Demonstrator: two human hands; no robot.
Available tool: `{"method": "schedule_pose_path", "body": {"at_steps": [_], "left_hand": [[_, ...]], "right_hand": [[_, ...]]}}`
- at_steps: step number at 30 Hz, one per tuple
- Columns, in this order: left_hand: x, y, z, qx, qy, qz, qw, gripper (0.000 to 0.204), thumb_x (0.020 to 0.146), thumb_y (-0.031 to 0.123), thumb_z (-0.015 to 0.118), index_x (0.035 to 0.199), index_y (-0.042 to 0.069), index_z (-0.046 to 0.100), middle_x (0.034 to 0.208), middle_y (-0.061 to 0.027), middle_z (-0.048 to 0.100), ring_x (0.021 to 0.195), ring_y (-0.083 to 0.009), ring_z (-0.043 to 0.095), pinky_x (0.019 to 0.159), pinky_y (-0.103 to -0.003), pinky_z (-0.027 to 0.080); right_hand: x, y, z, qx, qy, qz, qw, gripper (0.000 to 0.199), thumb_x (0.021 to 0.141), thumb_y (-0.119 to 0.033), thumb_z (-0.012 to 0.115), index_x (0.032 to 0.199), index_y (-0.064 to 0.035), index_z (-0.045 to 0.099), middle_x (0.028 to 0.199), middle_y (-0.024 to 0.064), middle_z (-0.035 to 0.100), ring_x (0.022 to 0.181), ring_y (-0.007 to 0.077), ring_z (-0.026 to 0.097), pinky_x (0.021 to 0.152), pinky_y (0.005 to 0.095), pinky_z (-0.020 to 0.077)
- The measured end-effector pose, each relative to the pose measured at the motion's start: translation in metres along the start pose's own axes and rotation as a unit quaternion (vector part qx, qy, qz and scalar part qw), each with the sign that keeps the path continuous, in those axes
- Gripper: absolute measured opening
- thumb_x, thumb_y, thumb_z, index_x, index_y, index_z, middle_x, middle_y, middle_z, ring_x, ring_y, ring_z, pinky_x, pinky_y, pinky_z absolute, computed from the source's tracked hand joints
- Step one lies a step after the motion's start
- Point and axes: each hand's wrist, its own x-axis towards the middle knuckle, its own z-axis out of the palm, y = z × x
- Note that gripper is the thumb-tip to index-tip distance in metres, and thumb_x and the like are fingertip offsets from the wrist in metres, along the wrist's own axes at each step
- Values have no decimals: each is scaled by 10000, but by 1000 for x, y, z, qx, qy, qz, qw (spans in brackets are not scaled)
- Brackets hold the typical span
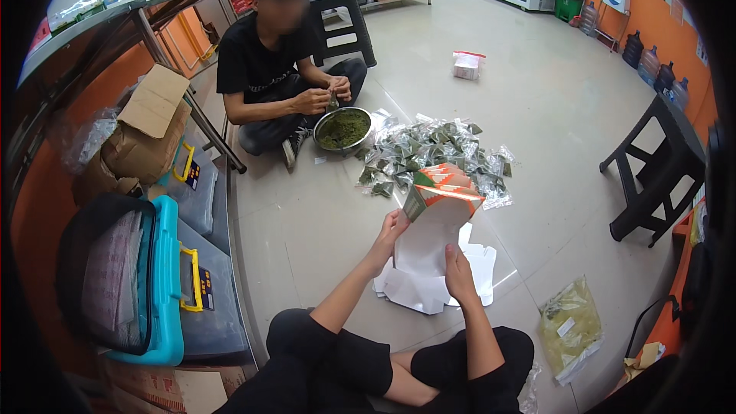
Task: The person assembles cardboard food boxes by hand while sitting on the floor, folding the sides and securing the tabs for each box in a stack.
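I hold up a partly folded cardboard box, white inside with an orange and green printed outside. My left hand grips its left edge. My right hand pinches the right side, thumb on the white face. Beneath it on the floor lie white flat box blanks. Just beyond the box spreads a heap of small clear packets holding dark green pyramid-shaped bags. Across from me, a seated person fingers a small green bag over a metal bowl of green crushed leaves.
Plastic storage bins and an open teal case line the left side under a metal table. A black stool stands at right, near a bag of green material. A pink-and-white pack sits farther back.
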Motion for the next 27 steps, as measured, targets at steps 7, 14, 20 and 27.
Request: {"method": "schedule_pose_path", "body": {"at_steps": [7,14,20,27], "left_hand": [[-3,1,-3,11,6,44,999,521,929,424,460,1312,103,314,1198,-34,464,1134,-127,452,913,-258,379],[-2,1,1,43,-19,55,997,416,969,367,407,1278,95,351,1174,-42,493,1139,-124,454,967,-275,341],[-3,-3,3,62,-35,87,994,420,963,321,372,1290,58,356,1191,-53,508,1150,-140,455,999,-300,315],[-6,-1,9,63,-27,78,995,410,875,194,369,1254,48,427,1123,-42,543,1040,-129,485,958,-279,329]], "right_hand": [[-4,-24,-6,-38,-31,11,999,496,971,-387,336,1127,53,502,988,285,596,944,407,574,827,408,423],[-3,-12,1,-21,41,-15,999,393,959,-265,341,1234,12,382,981,313,578,892,495,543,742,488,422],[-3,-17,3,-43,69,-7,997,314,944,-216,325,1053,31,484,899,319,575,848,495,536,683,522,400],[-5,-15,8,-99,97,-81,987,215,901,-90,362,916,46,527,874,288,581,847,464,550,670,508,423]]}}
